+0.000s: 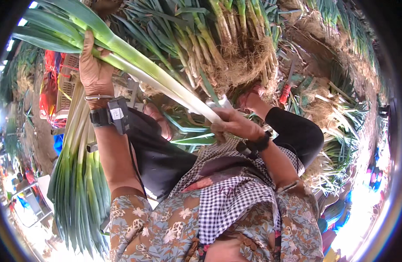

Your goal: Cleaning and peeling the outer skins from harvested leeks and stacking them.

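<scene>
Two or so leeks (161, 85) with clean white shanks and broad green leaves lie slantwise across the view in front of me. My left hand (95, 70) is wrapped round them at the green part, thumb on top. At the white lower end my right hand (239, 124) grips the leeks with bent fingers; the very tip is partly hidden by those fingers. Straight ahead lies a heap of leeks (236, 48) with earthy stems and tangled roots. To the left of my left forearm, a bunch of clean leeks (80, 174) has its leaves toward me.
A knife with a red handle (285, 93) lies on the ground, right of the heap. More rooted leeks (327, 105) are piled at the right. A tan plastic crate (65, 87) with red bags (48, 98) stands at the left. My bent knees frame the work spot.
</scene>
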`<state>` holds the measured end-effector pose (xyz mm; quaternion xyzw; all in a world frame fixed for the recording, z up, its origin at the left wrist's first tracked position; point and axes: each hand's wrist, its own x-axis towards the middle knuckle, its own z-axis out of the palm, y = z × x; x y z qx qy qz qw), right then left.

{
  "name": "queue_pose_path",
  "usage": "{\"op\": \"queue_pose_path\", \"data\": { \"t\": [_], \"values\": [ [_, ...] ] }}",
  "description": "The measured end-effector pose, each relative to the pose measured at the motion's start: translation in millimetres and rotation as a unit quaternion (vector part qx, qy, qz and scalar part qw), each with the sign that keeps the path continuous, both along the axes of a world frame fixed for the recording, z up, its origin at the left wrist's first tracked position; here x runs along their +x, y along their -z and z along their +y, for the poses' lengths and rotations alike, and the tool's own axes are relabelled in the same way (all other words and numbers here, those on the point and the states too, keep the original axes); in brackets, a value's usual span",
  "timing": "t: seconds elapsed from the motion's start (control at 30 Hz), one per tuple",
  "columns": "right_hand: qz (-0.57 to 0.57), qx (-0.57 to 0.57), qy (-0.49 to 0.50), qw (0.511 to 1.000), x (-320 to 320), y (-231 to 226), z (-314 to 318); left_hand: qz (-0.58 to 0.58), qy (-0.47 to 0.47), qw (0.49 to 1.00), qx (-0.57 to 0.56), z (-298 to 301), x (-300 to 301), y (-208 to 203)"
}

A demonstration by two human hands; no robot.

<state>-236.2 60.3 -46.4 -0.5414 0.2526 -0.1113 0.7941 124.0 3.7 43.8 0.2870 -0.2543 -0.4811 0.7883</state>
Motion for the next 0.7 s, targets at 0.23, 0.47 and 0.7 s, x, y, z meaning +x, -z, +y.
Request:
{"op": "queue_pose_path", "data": {
  "t": [0.23, 0.47, 0.7],
  "values": [
    [0.131, -0.557, 0.230, 0.787, 33, 8, 10, -0.083, -0.104, 0.989, 0.062, -9, -24, 13],
    [0.489, -0.495, -0.137, 0.705, -96, 130, 34, -0.087, -0.134, 0.986, 0.045, -6, -18, 6],
    [0.205, -0.435, 0.272, 0.834, 3, 10, -33, -0.119, -0.206, 0.970, 0.041, -9, -36, 4]
  ]
}}
